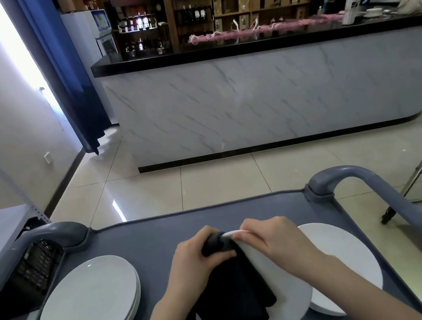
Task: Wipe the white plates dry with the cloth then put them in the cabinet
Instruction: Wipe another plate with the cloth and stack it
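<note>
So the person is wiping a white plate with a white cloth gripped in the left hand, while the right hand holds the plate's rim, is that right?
Not quite: the cloth is black, not white. The head view shows the left hand gripping it against the white plate while the right hand holds the plate's rim.

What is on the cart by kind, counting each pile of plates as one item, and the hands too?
Plate piles lying on the cart: 2, left pile and right pile; plates per pile unclear
Held plate: 1
Black cloth: 1
Hands: 2, left hand and right hand
Total: 6
</note>
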A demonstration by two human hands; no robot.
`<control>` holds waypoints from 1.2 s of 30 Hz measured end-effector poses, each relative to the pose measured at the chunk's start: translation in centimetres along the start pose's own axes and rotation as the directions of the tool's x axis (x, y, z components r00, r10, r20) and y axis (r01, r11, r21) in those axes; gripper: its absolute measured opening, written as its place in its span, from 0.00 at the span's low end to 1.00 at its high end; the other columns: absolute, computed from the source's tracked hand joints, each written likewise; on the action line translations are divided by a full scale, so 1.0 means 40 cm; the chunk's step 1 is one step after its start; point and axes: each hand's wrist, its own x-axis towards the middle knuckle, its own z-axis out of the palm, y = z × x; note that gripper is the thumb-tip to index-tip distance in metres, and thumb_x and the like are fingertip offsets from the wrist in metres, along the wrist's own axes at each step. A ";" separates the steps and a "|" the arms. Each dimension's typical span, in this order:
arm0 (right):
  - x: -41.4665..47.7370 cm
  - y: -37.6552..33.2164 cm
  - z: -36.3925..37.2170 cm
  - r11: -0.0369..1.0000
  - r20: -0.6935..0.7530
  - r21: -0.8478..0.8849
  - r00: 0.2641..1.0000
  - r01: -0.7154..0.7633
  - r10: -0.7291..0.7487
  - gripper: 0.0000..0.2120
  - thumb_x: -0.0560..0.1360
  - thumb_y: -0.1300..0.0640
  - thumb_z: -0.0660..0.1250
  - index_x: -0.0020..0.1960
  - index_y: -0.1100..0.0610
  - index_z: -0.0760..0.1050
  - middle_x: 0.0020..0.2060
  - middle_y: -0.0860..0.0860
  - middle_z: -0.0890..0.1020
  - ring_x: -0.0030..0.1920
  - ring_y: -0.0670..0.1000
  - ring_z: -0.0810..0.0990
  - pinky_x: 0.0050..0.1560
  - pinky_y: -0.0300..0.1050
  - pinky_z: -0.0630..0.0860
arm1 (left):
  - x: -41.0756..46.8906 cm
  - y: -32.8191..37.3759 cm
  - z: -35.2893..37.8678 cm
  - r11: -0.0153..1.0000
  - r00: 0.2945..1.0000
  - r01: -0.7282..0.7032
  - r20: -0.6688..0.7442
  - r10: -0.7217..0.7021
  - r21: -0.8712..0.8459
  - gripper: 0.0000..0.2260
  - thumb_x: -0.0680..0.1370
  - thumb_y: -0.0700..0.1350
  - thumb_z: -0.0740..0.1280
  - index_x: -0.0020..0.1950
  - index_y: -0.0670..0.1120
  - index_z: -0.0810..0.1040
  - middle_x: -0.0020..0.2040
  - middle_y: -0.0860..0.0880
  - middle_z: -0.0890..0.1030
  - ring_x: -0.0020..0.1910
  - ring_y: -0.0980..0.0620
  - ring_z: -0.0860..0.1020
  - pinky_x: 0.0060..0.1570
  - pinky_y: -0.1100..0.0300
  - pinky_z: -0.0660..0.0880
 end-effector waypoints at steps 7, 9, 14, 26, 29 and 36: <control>-0.055 0.019 0.073 0.803 -0.386 0.574 0.812 -0.160 0.438 0.18 0.78 0.42 0.59 0.39 0.54 0.77 0.30 0.54 0.75 0.28 0.44 0.67 0.30 0.35 0.64 | -0.032 -0.044 -0.004 0.912 0.908 0.257 -0.244 -0.340 -0.319 0.06 0.70 0.54 0.73 0.44 0.57 0.79 0.40 0.55 0.83 0.42 0.58 0.80 0.44 0.63 0.76; -0.058 0.012 0.090 0.695 -0.374 0.685 0.714 -0.217 0.592 0.17 0.78 0.42 0.59 0.39 0.51 0.75 0.32 0.54 0.75 0.30 0.43 0.67 0.31 0.35 0.65 | -0.054 -0.055 0.017 0.841 0.864 0.319 -0.229 -0.447 -0.438 0.06 0.72 0.54 0.72 0.43 0.53 0.79 0.41 0.51 0.83 0.44 0.50 0.81 0.47 0.52 0.77; -0.059 0.024 0.063 0.784 -0.345 0.590 0.819 -0.191 0.459 0.13 0.79 0.43 0.57 0.40 0.48 0.71 0.31 0.51 0.73 0.30 0.43 0.67 0.31 0.35 0.65 | -0.059 -0.066 0.004 0.881 0.891 0.313 -0.211 -0.402 -0.356 0.17 0.66 0.59 0.71 0.36 0.46 0.71 0.33 0.45 0.75 0.33 0.52 0.71 0.37 0.55 0.69; -0.016 0.029 -0.021 0.938 -0.282 0.340 0.944 -0.067 0.170 0.19 0.81 0.43 0.59 0.42 0.56 0.76 0.29 0.53 0.76 0.32 0.50 0.72 0.33 0.39 0.66 | 0.030 0.000 -0.037 0.988 0.990 0.086 -0.104 -0.100 -0.131 0.11 0.68 0.54 0.76 0.42 0.55 0.76 0.37 0.56 0.79 0.36 0.62 0.75 0.38 0.68 0.70; -0.016 0.018 -0.002 0.779 -0.425 0.610 0.769 -0.147 0.477 0.14 0.82 0.49 0.61 0.39 0.51 0.74 0.30 0.50 0.75 0.30 0.43 0.68 0.32 0.35 0.65 | 0.015 -0.001 -0.019 0.889 0.917 0.221 -0.226 -0.330 -0.400 0.08 0.70 0.54 0.72 0.44 0.52 0.78 0.40 0.52 0.82 0.42 0.54 0.80 0.43 0.60 0.76; -0.027 0.052 -0.021 0.829 -0.234 0.534 0.914 -0.165 0.333 0.08 0.75 0.40 0.62 0.48 0.40 0.76 0.38 0.37 0.82 0.36 0.39 0.78 0.36 0.29 0.71 | -0.025 -0.024 -0.032 0.918 0.912 0.221 -0.264 -0.315 -0.330 0.09 0.68 0.51 0.74 0.39 0.51 0.75 0.33 0.53 0.77 0.33 0.61 0.72 0.35 0.67 0.70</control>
